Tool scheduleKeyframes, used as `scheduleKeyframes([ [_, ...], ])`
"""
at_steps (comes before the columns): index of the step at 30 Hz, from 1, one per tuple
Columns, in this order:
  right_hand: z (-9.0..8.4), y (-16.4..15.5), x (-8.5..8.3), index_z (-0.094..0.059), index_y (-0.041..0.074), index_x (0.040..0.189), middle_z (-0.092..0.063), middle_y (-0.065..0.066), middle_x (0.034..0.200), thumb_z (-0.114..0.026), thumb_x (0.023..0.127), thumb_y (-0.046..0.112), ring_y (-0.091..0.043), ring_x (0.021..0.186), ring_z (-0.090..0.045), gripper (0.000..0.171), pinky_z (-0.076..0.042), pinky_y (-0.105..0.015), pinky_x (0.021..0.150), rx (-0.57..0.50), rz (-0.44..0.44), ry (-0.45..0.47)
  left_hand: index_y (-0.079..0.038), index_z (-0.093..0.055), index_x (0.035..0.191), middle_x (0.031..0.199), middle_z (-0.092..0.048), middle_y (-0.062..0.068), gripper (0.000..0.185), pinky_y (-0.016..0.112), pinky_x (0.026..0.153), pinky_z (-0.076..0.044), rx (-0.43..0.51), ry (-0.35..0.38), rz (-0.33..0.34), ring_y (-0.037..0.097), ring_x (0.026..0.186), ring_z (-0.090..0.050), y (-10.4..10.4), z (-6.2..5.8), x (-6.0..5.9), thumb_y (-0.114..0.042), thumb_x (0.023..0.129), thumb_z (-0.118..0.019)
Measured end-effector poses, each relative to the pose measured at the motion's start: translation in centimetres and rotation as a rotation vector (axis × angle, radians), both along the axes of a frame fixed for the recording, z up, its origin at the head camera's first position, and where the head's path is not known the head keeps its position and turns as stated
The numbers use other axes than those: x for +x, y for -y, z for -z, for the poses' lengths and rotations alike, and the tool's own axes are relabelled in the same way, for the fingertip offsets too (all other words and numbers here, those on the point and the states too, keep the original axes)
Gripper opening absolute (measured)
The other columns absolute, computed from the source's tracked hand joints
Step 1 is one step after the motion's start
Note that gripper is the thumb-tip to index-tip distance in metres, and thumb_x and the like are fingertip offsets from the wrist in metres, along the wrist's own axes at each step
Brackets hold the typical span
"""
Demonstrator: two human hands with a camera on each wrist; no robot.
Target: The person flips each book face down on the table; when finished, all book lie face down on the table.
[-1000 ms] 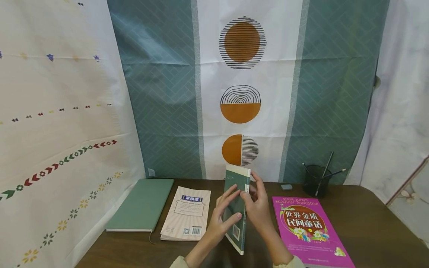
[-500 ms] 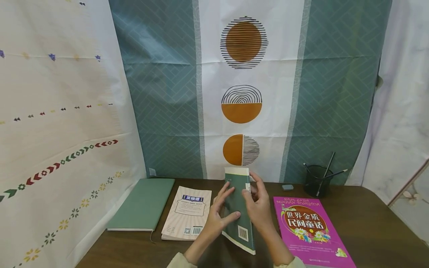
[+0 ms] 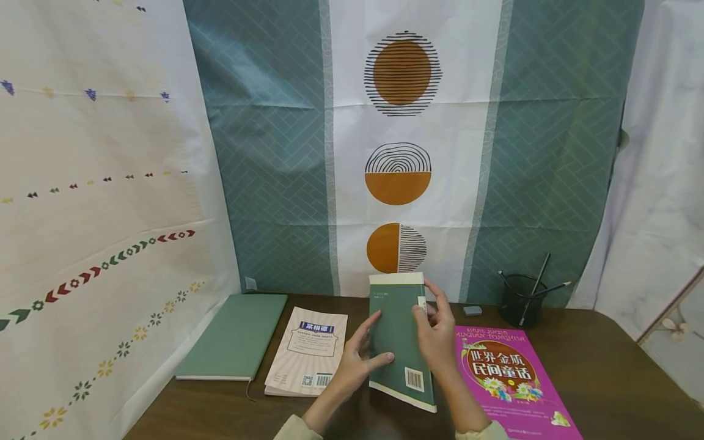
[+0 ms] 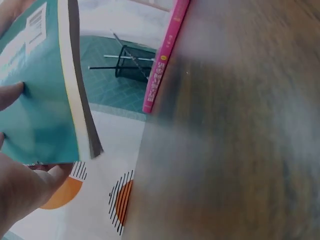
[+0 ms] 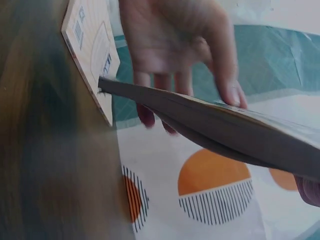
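Table point(image 3: 616, 373), four books point(image 3: 397, 336), one held, two hands point(image 3: 437, 339)

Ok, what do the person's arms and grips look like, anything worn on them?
The left sleeve and right sleeve are pale cream, only their ends showing in the head view. The left grip and right grip are bare, with no gloves or cables visible.

Hands point(image 5: 172, 47) grip a tilted book point(image 5: 215, 125), seen edge-on; a pale book point(image 5: 91, 42) lies on the table point(image 5: 45, 155).
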State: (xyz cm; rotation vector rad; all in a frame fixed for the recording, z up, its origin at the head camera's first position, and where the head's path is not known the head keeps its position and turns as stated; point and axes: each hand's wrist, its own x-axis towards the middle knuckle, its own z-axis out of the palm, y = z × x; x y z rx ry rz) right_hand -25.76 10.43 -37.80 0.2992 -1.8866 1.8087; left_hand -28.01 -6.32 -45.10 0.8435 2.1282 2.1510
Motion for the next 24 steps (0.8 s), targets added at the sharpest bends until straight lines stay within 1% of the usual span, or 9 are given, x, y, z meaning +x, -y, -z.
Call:
scheduleKeyframes([
  [3, -0.1, -0.7, -0.3, -0.039, 0.010, 0.146, -0.068, -0.033, 0.095, -0.045, 0.098, 0.004, -0.001, 0.062, -0.066, 0.049, -0.056, -0.024, 0.055, -0.003, 0.053, 0.056, -0.011, -0.029, 0.153, 0.153, -0.033, 0.028, 0.077, 0.049, 0.102, -0.050, 0.005, 0.000, -0.008, 0.047, 0.132, -0.046, 0.0, 0.1, -0.1, -0.004, 0.087, -0.068],
  [8, -0.2, -1.7, -0.7, -0.036, 0.016, 0.149, -0.069, -0.027, 0.096, -0.045, 0.099, 0.009, -0.003, 0.062, -0.063, 0.052, -0.054, -0.025, 0.057, 0.007, 0.085, 0.153, -0.009, -0.033, 0.152, 0.151, -0.039, 0.027, 0.075, 0.035, 0.096, -0.054, 0.014, 0.013, -0.038, 0.044, 0.129, -0.051, -0.1, 0.0, -0.1, -0.002, 0.086, -0.068],
  [10, -0.1, -2.0, -0.9, -0.035, 0.017, 0.149, -0.070, -0.020, 0.090, -0.046, 0.099, 0.010, -0.004, 0.060, -0.061, 0.052, -0.053, -0.025, 0.056, 0.009, 0.086, 0.172, -0.008, -0.035, 0.151, 0.149, -0.041, 0.028, 0.073, 0.029, 0.092, -0.055, 0.015, 0.022, -0.053, 0.043, 0.125, -0.055, -0.1, -0.1, -0.1, 0.000, 0.086, -0.068],
  [12, 0.1, -2.3, -1.1, -0.034, 0.017, 0.150, -0.067, -0.010, 0.077, -0.046, 0.099, 0.010, -0.005, 0.055, -0.057, 0.053, -0.051, -0.025, 0.053, 0.018, 0.080, 0.182, -0.008, -0.036, 0.150, 0.146, -0.044, 0.029, 0.072, 0.027, 0.086, -0.057, 0.017, 0.042, -0.068, 0.042, 0.120, -0.059, -0.1, -0.2, 0.0, 0.001, 0.086, -0.067],
  [14, 0.2, -2.6, -1.3, -0.033, 0.017, 0.151, -0.058, 0.001, 0.066, -0.046, 0.099, 0.010, -0.004, 0.049, -0.049, 0.054, -0.046, -0.023, 0.049, 0.031, 0.076, 0.185, -0.008, -0.038, 0.149, 0.144, -0.046, 0.029, 0.071, 0.027, 0.081, -0.059, 0.017, 0.056, -0.090, 0.041, 0.115, -0.062, -0.2, -0.3, 0.2, 0.001, 0.085, -0.068],
  [16, 0.4, -3.0, -1.5, -0.032, 0.017, 0.151, -0.055, 0.009, 0.064, -0.046, 0.100, 0.011, -0.004, 0.049, -0.049, 0.054, -0.046, -0.023, 0.049, 0.032, 0.063, 0.188, -0.007, -0.039, 0.149, 0.143, -0.047, 0.030, 0.071, 0.029, 0.078, -0.060, 0.024, 0.059, -0.113, 0.041, 0.113, -0.063, -0.3, -0.4, 0.3, 0.001, 0.085, -0.068],
  [19, 0.5, -3.5, -1.7, -0.032, 0.018, 0.152, -0.060, 0.015, 0.069, -0.047, 0.100, 0.012, -0.002, 0.054, -0.056, 0.054, -0.050, -0.023, 0.051, 0.020, 0.048, 0.195, -0.006, -0.040, 0.148, 0.144, -0.047, 0.030, 0.070, 0.032, 0.077, -0.060, 0.046, 0.055, -0.146, 0.042, 0.113, -0.063, -0.4, -0.7, 0.4, 0.003, 0.084, -0.069],
  [21, 0.7, -3.7, -1.9, -0.032, 0.019, 0.152, -0.067, 0.016, 0.079, -0.049, 0.100, 0.014, -0.003, 0.063, -0.064, 0.054, -0.055, -0.024, 0.056, 0.008, 0.040, 0.196, -0.007, -0.042, 0.147, 0.144, -0.047, 0.028, 0.071, 0.033, 0.077, -0.060, 0.056, 0.053, -0.175, 0.042, 0.113, -0.064, -0.5, -0.9, 0.4, 0.003, 0.083, -0.070],
  [24, 1.1, -4.1, -2.4, -0.033, 0.022, 0.152, -0.073, 0.007, 0.091, -0.052, 0.099, 0.015, -0.003, 0.065, -0.066, 0.056, -0.056, -0.024, 0.059, 0.012, 0.046, 0.187, -0.009, -0.046, 0.145, 0.146, -0.047, 0.026, 0.070, 0.034, 0.076, -0.061, 0.085, 0.066, -0.222, 0.041, 0.113, -0.064, -0.5, -1.0, 0.4, 0.004, 0.081, -0.071],
])
